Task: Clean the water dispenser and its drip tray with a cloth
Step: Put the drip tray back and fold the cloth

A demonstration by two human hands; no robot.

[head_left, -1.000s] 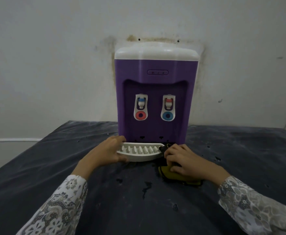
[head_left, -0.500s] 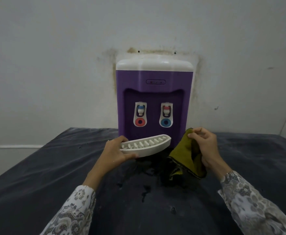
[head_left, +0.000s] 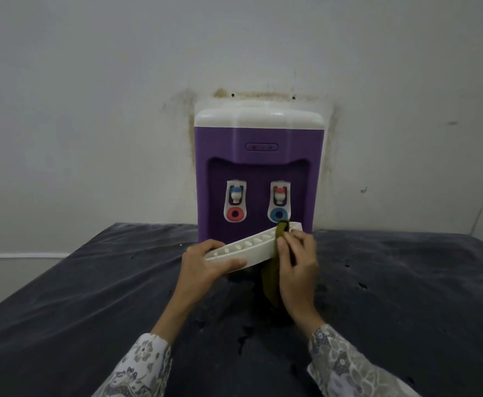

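A purple water dispenser [head_left: 259,156] with a white top and two taps stands against the wall on a dark table [head_left: 77,296]. Its white slotted drip tray [head_left: 251,245] is off the dispenser and held tilted in front of it, right end higher. My left hand [head_left: 206,267] grips the tray's left end. My right hand [head_left: 297,267] holds an olive-green cloth [head_left: 272,279] pressed over the tray's right end, and the rest of the cloth hangs down below the tray.
Dark wet spots [head_left: 243,339] mark the table below my hands. The pale wall [head_left: 120,110] behind the dispenser is stained along its outline. The table's left edge [head_left: 48,270] drops off toward a white skirting line.
The tray left its seat at the dispenser's base and rose, tilting up at the right. My right hand lifted the cloth off the table and brought it onto the tray's right end.
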